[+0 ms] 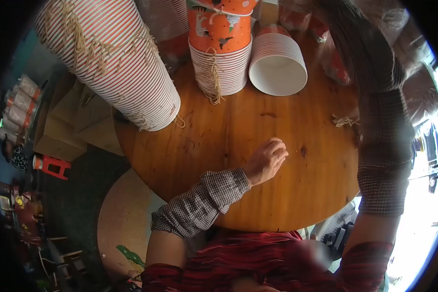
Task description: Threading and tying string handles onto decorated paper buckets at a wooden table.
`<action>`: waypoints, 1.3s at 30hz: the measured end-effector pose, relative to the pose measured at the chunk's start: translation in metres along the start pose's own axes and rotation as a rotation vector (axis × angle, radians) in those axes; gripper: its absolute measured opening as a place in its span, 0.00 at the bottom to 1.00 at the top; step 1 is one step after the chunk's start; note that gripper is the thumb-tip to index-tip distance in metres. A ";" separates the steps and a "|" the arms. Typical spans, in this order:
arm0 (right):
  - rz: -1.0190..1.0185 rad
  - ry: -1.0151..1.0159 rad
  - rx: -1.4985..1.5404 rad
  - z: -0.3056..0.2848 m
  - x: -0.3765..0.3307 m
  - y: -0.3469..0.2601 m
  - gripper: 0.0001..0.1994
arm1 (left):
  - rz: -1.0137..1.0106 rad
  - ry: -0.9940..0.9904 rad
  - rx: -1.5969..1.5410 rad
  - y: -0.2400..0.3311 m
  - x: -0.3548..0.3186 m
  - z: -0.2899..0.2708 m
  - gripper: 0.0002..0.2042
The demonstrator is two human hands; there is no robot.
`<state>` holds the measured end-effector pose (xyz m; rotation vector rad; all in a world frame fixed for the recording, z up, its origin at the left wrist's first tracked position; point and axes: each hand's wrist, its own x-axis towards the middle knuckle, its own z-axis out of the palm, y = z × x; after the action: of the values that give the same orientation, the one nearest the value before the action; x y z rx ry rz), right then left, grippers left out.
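Note:
My left hand (pixel 266 160) is over the middle of the round wooden table (pixel 190 151), its fingers curled inward and nothing visible in them. The right arm (pixel 382 126), in a checked sleeve cover, stretches far forward along the table's right side; its hand lies beyond the upper edge of the picture. Ahead of the left hand, a short stack of white paper tubs (pixel 279 73) lies on its side, mouth toward me. Beside it stands a stack of paper tubs (pixel 221 73) with an orange printed tub (pixel 219 36) on top and twine hanging down its front.
A tall, leaning stack of nested tubs (pixel 112 63) with twine strands fills the table's far left. Loose twine (pixel 345 120) lies near the right arm. Plastic-wrapped packs (pixel 418 92) crowd the far right. Left of the table are cardboard boxes (pixel 58 129) and a red stool (pixel 56 167).

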<state>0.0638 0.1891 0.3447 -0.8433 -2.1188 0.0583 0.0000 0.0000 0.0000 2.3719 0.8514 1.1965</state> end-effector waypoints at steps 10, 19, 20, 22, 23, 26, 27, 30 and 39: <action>-0.006 -0.379 -0.495 0.056 0.047 -0.043 0.10 | -0.147 0.042 0.085 -0.023 0.002 -0.017 0.04; -0.123 -0.317 -0.557 0.089 0.027 -0.036 0.09 | -0.149 0.012 0.081 -0.027 -0.003 -0.015 0.05; -0.095 -0.312 -0.598 0.084 0.023 -0.035 0.10 | -0.137 0.004 0.080 -0.025 0.000 -0.012 0.05; -0.068 -0.329 -0.567 0.085 0.018 -0.037 0.10 | -0.144 -0.010 0.098 -0.025 0.000 -0.013 0.04; -0.044 -0.348 -0.538 0.086 0.016 -0.038 0.10 | -0.148 -0.002 0.084 -0.024 0.000 -0.013 0.04; -0.001 -0.326 -0.552 0.091 0.011 -0.040 0.11 | -0.154 -0.011 0.085 -0.024 -0.001 -0.014 0.04; 0.001 -0.325 -0.553 0.092 0.011 -0.036 0.11 | -0.151 -0.025 0.100 -0.024 -0.001 -0.014 0.05; -0.071 -0.287 -0.559 0.093 0.013 -0.031 0.11 | -0.165 -0.021 0.082 -0.025 0.000 -0.013 0.05; -0.097 -0.362 -0.542 0.089 0.013 -0.023 0.13 | -0.147 -0.027 0.077 -0.023 0.000 -0.012 0.05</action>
<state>-0.0180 0.2006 0.3030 -1.1003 -2.5627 -0.4662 -0.0178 0.0180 -0.0053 2.3334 1.0604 1.0895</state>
